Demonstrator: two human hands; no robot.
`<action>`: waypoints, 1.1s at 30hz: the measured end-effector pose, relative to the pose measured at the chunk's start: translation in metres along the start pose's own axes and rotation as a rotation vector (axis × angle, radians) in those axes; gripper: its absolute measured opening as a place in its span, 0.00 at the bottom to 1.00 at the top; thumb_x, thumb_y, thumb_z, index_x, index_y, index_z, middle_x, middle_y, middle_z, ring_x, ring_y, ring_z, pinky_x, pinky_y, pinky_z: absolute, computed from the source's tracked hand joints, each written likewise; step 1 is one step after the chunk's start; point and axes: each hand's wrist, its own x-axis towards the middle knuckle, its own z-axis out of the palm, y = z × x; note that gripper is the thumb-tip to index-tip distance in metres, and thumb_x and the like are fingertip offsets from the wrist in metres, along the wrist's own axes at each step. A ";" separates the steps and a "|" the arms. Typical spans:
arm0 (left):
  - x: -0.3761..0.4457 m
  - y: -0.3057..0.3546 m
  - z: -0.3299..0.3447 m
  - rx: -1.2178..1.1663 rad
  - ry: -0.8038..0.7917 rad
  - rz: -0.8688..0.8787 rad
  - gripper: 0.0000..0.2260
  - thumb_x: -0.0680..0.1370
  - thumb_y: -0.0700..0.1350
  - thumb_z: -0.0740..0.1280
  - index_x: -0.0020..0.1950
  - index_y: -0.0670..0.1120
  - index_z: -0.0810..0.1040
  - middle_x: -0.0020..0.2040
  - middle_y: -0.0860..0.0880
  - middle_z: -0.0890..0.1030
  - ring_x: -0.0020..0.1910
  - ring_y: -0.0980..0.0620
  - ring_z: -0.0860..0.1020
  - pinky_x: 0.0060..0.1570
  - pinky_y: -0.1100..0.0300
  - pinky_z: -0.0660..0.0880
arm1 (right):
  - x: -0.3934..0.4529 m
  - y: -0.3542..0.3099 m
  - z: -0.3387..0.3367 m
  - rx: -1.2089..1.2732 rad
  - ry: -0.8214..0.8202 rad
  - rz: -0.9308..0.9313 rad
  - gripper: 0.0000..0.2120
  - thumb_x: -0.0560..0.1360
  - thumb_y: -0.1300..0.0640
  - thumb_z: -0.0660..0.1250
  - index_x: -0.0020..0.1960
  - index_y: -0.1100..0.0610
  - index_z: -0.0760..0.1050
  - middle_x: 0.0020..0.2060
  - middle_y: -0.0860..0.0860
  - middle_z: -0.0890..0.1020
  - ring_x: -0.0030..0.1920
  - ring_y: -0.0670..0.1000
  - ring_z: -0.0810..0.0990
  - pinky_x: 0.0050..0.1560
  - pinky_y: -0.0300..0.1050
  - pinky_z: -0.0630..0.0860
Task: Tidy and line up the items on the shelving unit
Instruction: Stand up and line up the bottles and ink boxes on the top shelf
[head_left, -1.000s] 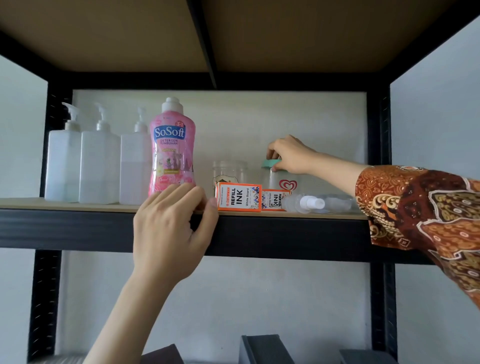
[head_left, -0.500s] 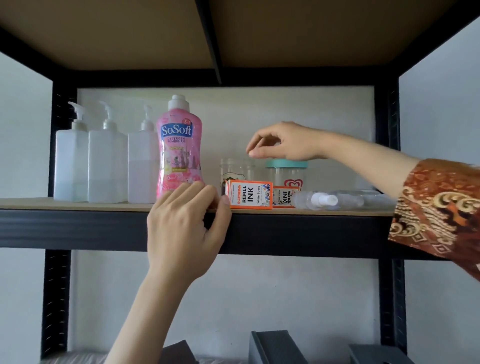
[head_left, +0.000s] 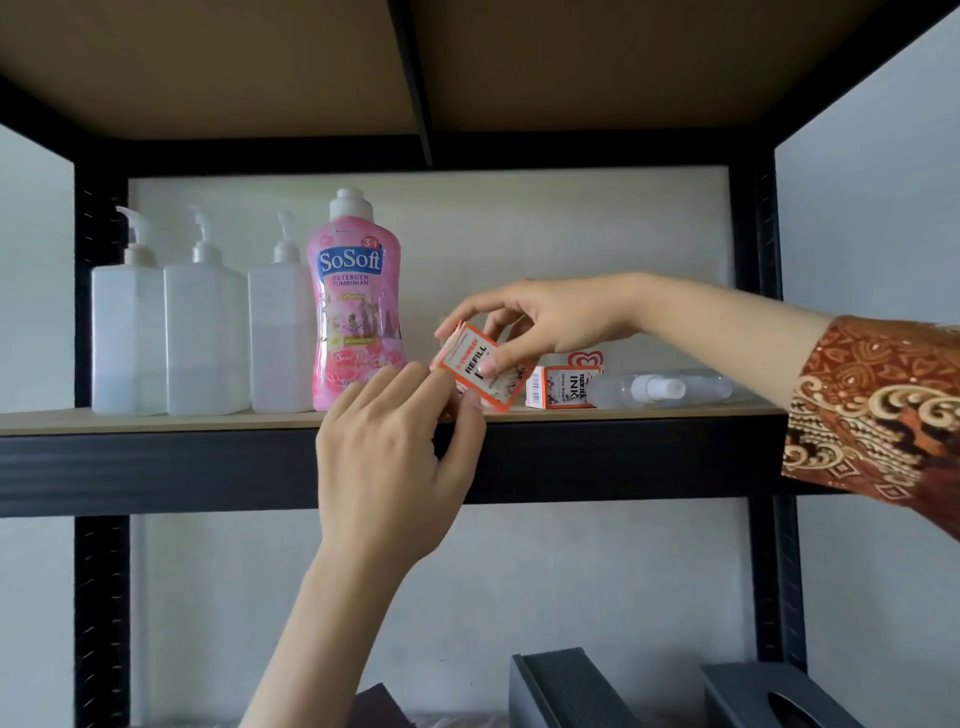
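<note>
My right hand (head_left: 550, 325), which half a second ago hovered above the jars with nothing in it, now pinches the front ink box (head_left: 480, 371) between thumb and fingers (head_left: 457, 319) and tips it off the shelf (head_left: 156, 418); the box lay flat and level before. I judge that the regrouping of the small items has begun. The box's long axis now runs diagonally, upper left to lower right, with only its lower corner near the board. My left hand (head_left: 395, 457) keeps its place at the shelf edge, fingers lightly curled, the fingertips touching the box's lower left corner. The second ink box (head_left: 558, 387) stands just beside, next to a spray bottle (head_left: 660, 388) lying on its side.
</note>
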 end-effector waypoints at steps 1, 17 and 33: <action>0.000 0.000 0.000 0.001 0.002 0.004 0.14 0.79 0.48 0.59 0.34 0.48 0.63 0.31 0.54 0.66 0.30 0.50 0.62 0.33 0.58 0.58 | 0.003 0.000 0.002 0.064 0.032 0.007 0.18 0.76 0.57 0.68 0.63 0.47 0.70 0.53 0.55 0.78 0.50 0.51 0.82 0.50 0.47 0.82; 0.000 0.000 0.000 -0.003 0.013 0.011 0.14 0.79 0.48 0.57 0.34 0.48 0.62 0.30 0.54 0.65 0.31 0.50 0.62 0.33 0.58 0.58 | -0.012 0.031 -0.023 -0.310 0.254 0.220 0.24 0.72 0.39 0.66 0.62 0.51 0.70 0.55 0.51 0.79 0.54 0.51 0.79 0.58 0.48 0.75; 0.001 0.000 -0.001 -0.003 0.010 0.010 0.14 0.79 0.48 0.57 0.34 0.48 0.61 0.30 0.53 0.63 0.30 0.50 0.61 0.33 0.58 0.57 | -0.001 0.067 -0.024 -0.380 0.132 0.332 0.17 0.69 0.45 0.74 0.53 0.48 0.75 0.50 0.49 0.79 0.49 0.51 0.78 0.45 0.42 0.71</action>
